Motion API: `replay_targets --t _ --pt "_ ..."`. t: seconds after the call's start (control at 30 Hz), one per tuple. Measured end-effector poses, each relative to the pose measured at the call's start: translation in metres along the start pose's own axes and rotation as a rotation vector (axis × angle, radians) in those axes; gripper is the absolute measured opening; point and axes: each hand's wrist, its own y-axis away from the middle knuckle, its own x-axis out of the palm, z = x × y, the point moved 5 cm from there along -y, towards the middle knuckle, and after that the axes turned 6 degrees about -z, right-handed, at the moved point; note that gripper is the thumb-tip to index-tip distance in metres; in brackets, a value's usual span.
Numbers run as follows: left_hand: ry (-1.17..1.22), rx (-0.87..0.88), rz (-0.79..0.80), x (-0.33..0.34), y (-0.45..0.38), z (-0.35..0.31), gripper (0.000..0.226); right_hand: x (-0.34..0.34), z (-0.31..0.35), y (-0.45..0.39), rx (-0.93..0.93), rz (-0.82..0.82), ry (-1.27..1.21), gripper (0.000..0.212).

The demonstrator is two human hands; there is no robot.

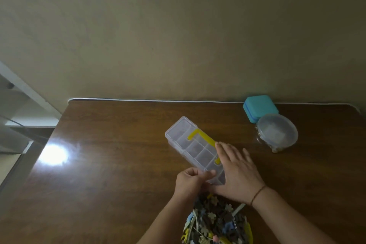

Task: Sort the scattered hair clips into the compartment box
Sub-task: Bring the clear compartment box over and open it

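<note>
Clear plastic compartment box [190,142], lid apparently closed: left hand [188,181] pinches its near edge, right hand [236,172] flat-fingered alongside; next, opening it for the multicoloured hair clips [215,222].

Teal case [260,107] touching round clear tub [277,131] at brown table [118,164] back-right, by wall [178,25]

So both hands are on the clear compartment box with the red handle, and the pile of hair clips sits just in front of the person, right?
Not quite: the head view shows the compartment box has a yellow handle, not red. Both the left hand and right hand are on it, with the hair clips piled nearest the person.
</note>
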Motion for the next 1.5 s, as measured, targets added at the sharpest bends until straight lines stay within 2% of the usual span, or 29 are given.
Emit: replay_targets --t 0.1,0.23,0.27,0.33,0.4,0.43,0.5,0.6,0.73,1.1,1.4,1.5 --pt "-0.095 0.093 0.015 0.000 0.004 -0.005 0.027 0.000 0.007 0.000 0.023 -0.057 0.060 0.112" --pt "-0.433 0.261 0.025 -0.022 0.008 -0.016 0.018 0.000 0.005 0.002 -0.008 -0.046 0.129 0.103" --pt "-0.529 0.299 -0.020 -0.038 0.003 -0.021 0.017 -0.003 0.003 0.002 -0.021 -0.038 0.162 0.100" --pt "-0.726 0.399 -0.225 -0.077 -0.008 -0.034 0.023 -0.010 -0.004 0.001 -0.029 -0.029 0.222 0.094" --pt "-0.864 0.535 -0.457 -0.109 -0.015 -0.050 0.045 -0.017 -0.004 -0.002 0.000 -0.053 0.218 0.093" --pt "-0.908 0.601 -0.499 -0.115 -0.020 -0.058 0.064 -0.018 0.001 -0.004 0.006 -0.063 0.199 0.095" --pt "-0.959 0.675 -0.411 -0.110 -0.034 -0.072 0.098 -0.014 0.022 -0.014 -0.027 -0.058 0.182 0.096" --pt "-1.028 0.683 -0.166 -0.088 -0.062 -0.084 0.120 -0.006 0.052 -0.042 -0.052 -0.077 0.194 0.099" --pt "-1.112 0.764 -0.009 -0.071 -0.082 -0.088 0.113 -0.003 0.069 -0.064 -0.028 -0.109 0.232 0.091" --pt "-1.083 0.973 0.009 -0.077 -0.085 -0.076 0.107 0.012 0.061 -0.046 -0.261 -0.226 0.358 0.094" --pt "-1.109 0.989 0.006 -0.075 -0.080 -0.075 0.105 0.009 0.060 -0.047 -0.323 -0.211 0.377 0.095" --pt "-1.113 0.989 -0.007 -0.075 -0.080 -0.072 0.106 0.002 0.058 -0.044 -0.321 -0.204 0.370 0.088"
